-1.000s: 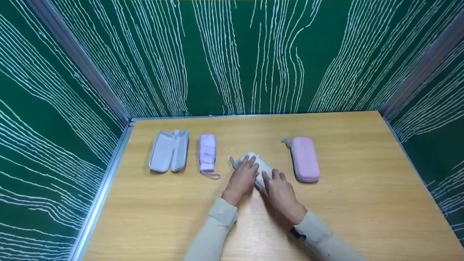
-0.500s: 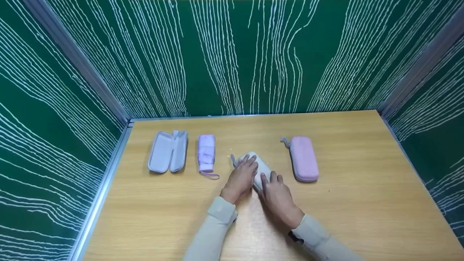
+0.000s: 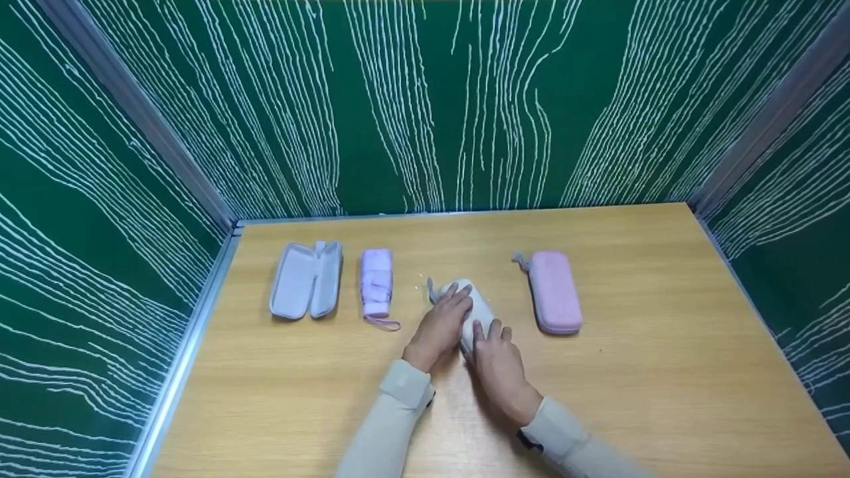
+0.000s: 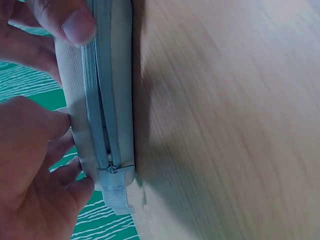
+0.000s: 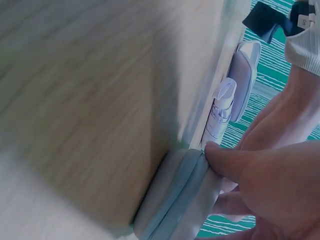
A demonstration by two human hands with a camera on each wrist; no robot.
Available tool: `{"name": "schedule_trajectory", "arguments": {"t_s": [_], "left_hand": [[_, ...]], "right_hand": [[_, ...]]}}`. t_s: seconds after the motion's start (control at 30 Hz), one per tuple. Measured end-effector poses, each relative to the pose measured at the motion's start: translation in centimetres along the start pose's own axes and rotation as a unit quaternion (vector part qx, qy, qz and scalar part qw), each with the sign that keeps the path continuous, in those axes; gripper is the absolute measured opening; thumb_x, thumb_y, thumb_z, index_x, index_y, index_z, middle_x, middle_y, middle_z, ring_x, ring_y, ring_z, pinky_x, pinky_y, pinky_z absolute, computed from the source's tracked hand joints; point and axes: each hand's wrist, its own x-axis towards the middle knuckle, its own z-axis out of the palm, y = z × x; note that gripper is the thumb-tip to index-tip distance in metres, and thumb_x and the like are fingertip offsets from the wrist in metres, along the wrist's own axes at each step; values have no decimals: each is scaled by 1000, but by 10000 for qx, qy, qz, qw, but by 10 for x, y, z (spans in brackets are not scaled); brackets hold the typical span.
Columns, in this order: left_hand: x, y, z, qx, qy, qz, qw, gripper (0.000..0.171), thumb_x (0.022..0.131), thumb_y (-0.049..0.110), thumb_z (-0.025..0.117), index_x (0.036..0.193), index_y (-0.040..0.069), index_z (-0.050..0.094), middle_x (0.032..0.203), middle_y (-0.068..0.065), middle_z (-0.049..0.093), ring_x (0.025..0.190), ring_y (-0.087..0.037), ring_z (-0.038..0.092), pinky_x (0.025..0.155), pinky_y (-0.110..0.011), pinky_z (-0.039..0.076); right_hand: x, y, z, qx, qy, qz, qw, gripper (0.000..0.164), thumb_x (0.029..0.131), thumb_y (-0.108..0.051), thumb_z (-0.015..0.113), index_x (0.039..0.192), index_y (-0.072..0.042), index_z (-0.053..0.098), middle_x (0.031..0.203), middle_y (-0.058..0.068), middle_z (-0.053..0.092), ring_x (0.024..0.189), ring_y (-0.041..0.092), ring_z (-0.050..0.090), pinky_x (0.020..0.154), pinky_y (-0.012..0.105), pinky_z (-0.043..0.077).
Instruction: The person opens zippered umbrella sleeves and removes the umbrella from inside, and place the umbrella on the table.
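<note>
Pos.: off-white oblong case w/ smooth-looking shell (image 3: 479, 308) lies flat on the light wood-grain bench (image 3: 299, 405), approx. centre, long axis running far left to near right. L grip, i.e. the left hand (image 3: 437, 326), is bent over the case's far-left half, fingertips bearing on the shell. R grip, i.e. the right hand (image 3: 501, 365), pinches the near-right end, fingers on top, thumb (image 4: 80, 29) at the grey zip (image 4: 92, 95). Narrow dark gap shows along the zip; grey fabric tab (image 4: 116, 194) sits at the far-left end. Handling (est.): light, semi-stiff shell, low fragility; may skid on the bench if pushed w/o a hold. Contents n/a: not visible. Hold pts., rec.: long sides of the shell, clear of the zip line; tab for fine pull only. Adj. items: to the left, lilac folded umbrella w/ wrist loop (image 3: 377, 282), then, further left, a pale grey hinged case (image 3: 293, 284), spread open; to the right, well apart, a pink oblong case w/ grey zip band (image 3: 556, 292), lid down.
</note>
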Motion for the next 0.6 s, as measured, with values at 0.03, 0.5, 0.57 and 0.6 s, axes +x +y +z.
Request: {"name": "schedule_trajectory", "arguments": {"t_s": [0.03, 0.5, 0.57, 0.6], "left_hand": [[-1, 0, 0, -63, -10, 6, 10000, 21, 106, 9, 54, 122, 5, 68, 155, -12, 57, 148, -35, 47, 121, -41, 41], [-3, 2, -2, -799, -21, 92, 9968, 33, 102, 3, 52, 132, 2, 65, 158, -15, 53, 151, -39, 41, 124, -44, 37], [-3, 3, -2, -777, -47, 118, 9969, 33, 102, 3, 51, 133, 2, 65, 159, -15, 52, 152, -38, 41, 124, -43, 37], [-3, 3, -2, -737, -46, 144, 9972, 34, 102, 2, 51, 133, 1, 65, 158, -15, 53, 151, -38, 42, 124, -43, 37]], "right_hand": [[0, -1, 1, -17, 74, 31, 10000, 48, 83, -23, 88, 123, 1, 76, 96, 27, 61, 78, 36, 65, 47, 36, 58], [1, -15, 7, -212, 338, 300, 9988, 70, 70, -37, 97, 122, 4, 75, 89, 25, 60, 70, 32, 63, 46, 33, 56], [2, -17, 7, -235, 342, 312, 9986, 68, 71, -37, 96, 121, 5, 75, 88, 25, 60, 69, 32, 63, 46, 34, 57], [3, -17, 7, -247, 335, 311, 9986, 67, 72, -36, 95, 120, 5, 75, 88, 25, 60, 69, 32, 64, 47, 34, 57]]}}
